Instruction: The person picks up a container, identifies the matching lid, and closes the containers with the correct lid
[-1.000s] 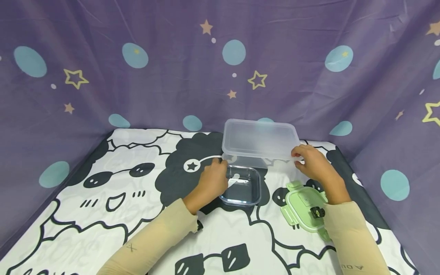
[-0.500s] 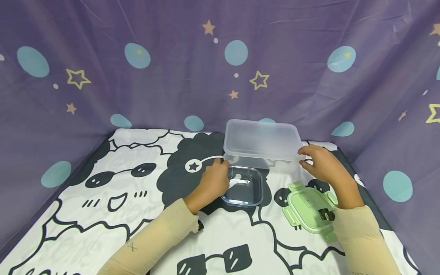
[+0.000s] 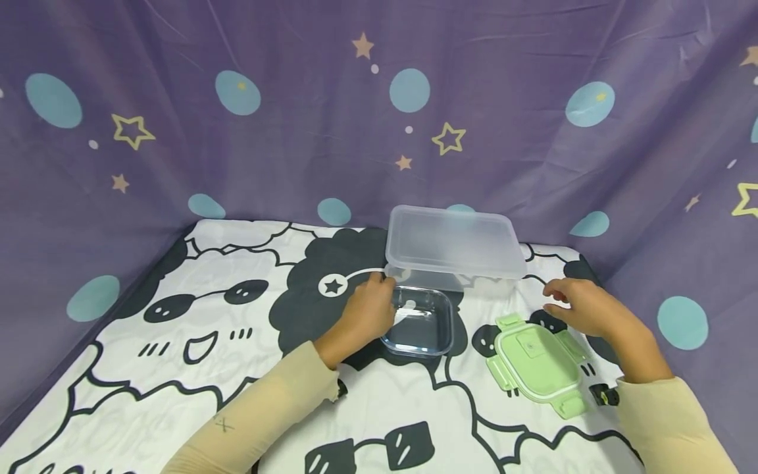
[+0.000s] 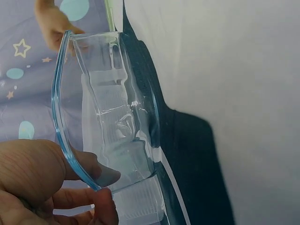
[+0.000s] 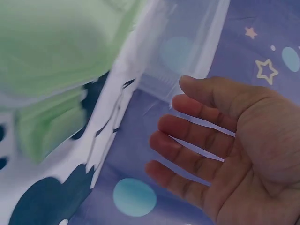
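Observation:
A square clear glass food container (image 3: pixel 419 322) stands without a lid on the patterned cloth. My left hand (image 3: pixel 368 308) pinches its left wall; in the left wrist view the thumb (image 4: pixel 89 166) lies inside the rim and the fingers outside. Above the cloth on the right, my right hand (image 3: pixel 583 306) holds nothing, its fingers spread and slightly bent in the right wrist view. Nearest to it lies a green lid (image 3: pixel 537 362) with side flaps, flat on the cloth. Behind the glass container is a larger frosted plastic box (image 3: pixel 454 242), apart from both hands.
A black-and-white cartoon cloth (image 3: pixel 379 408) covers the table. Purple curtains (image 3: pixel 308 158) with stars and dots rise behind the table and along both sides. The frosted box stands close to the back curtain.
My right hand has let go of the frosted box's right edge and drawn back to the right, uncovering more of the green lid. The left hand keeps its hold on the glass container.

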Demonstrator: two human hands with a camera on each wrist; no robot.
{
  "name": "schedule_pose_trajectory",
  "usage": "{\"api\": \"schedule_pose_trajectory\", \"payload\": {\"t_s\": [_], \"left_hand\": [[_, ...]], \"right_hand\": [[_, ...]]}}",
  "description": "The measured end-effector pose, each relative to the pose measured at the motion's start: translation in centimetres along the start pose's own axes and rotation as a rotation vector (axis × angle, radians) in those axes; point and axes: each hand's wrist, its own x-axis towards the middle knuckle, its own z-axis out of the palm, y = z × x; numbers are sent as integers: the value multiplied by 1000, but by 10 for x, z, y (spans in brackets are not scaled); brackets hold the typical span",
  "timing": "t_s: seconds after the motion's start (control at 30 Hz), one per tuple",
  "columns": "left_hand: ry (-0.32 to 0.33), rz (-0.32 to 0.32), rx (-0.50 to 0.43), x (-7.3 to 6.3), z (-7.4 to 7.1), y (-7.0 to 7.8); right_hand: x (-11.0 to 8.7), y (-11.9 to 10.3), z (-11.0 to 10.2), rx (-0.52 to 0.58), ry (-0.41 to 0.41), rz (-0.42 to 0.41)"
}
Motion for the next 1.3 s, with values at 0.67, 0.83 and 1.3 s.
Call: {"api": "schedule_pose_trajectory", "payload": {"t_s": [0.67,0.83,1.3], "left_hand": [[-13,-24,-216,2,-3,-16],[-29,-18,-282,4,-1,-22],[-98,-120,-588,6,-3,-29]], "right_hand": [[-34,35,21,165,-135,150],[-41,41,26,337,-180,241],[-43,39,30,565,-216,344]]}}
